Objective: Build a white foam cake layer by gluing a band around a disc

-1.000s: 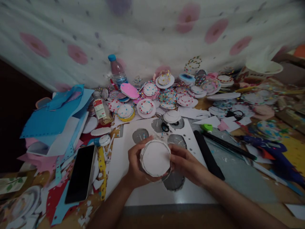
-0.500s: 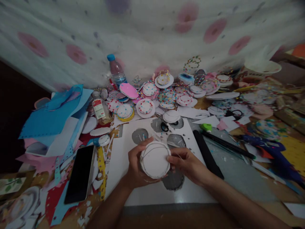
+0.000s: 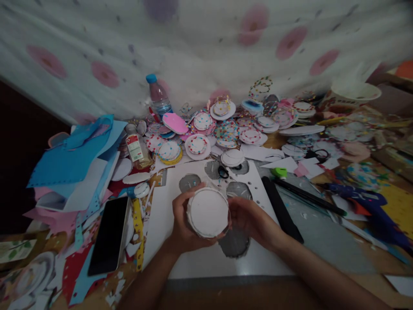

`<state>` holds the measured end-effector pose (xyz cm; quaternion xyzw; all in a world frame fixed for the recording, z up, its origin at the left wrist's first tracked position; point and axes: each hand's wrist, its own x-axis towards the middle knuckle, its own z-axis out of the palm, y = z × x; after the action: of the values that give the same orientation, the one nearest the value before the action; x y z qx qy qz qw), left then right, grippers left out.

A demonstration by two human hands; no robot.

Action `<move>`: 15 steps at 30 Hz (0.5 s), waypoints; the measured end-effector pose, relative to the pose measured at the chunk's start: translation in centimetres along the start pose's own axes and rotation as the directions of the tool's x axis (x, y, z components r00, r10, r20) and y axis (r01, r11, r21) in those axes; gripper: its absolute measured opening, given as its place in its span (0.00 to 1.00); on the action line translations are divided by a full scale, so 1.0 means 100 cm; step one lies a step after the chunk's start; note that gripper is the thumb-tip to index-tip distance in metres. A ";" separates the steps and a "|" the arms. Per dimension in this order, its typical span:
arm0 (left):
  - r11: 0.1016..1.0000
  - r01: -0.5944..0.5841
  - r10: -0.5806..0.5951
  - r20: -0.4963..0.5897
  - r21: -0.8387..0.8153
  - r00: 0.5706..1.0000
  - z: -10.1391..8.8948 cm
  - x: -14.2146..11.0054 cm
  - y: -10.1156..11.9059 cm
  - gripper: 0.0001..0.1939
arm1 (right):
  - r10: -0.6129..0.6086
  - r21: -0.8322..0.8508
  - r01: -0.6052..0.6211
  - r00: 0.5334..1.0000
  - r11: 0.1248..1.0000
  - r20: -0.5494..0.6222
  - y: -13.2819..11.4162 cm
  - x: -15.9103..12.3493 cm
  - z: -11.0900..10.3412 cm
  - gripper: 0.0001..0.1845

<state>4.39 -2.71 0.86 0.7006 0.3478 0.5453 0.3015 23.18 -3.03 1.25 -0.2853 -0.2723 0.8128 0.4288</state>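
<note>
A white round disc (image 3: 208,212) with a rough rim faces up between my hands, above the cut sheet. My left hand (image 3: 183,221) is closed around its left side and underside. At its right edge are the bent fingers of my right hand (image 3: 250,217), pressed against the rim; the fingertips are partly hidden. A thin strand shows along that right edge. Underneath lies a white sheet (image 3: 190,269) with several round holes cut through it, showing the grey mat (image 3: 325,245). Small scissors (image 3: 223,172) rest on the sheet beyond the disc.
A phone (image 3: 108,237) and blue foam sheets (image 3: 69,155) lie left. Several beaded discs (image 3: 197,146) are heaped at the back beside a water bottle (image 3: 159,97). On the right are a black bar (image 3: 282,209), a pen (image 3: 311,197) and a blue glue gun (image 3: 358,193).
The loose strand that crossed the disc's face now lies at its rim. My right fingers have moved from the disc's face to its right edge. The disc has shifted slightly up and left.
</note>
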 end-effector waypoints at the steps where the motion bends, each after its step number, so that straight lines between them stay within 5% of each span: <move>1: 1.000 0.013 -0.013 -0.014 -0.014 1.000 0.000 0.002 0.001 0.46 | -0.009 0.004 0.009 1.000 1.000 -0.020 -0.001 0.001 0.000 0.17; 8: 0.987 0.125 -0.137 -0.126 -0.101 0.982 -0.004 0.012 0.005 0.42 | -0.031 -0.001 0.032 0.959 0.999 -0.280 -0.008 0.000 -0.002 0.14; 15: 0.868 0.252 -0.328 -0.113 -0.427 0.938 -0.009 0.010 -0.006 0.39 | -0.070 0.052 0.077 0.990 0.996 -0.125 -0.015 -0.004 0.002 0.13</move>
<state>3.55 -1.56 1.16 0.5095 0.3543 0.6152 0.4861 24.02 -2.64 2.54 -0.3122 -0.2326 0.7848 0.4822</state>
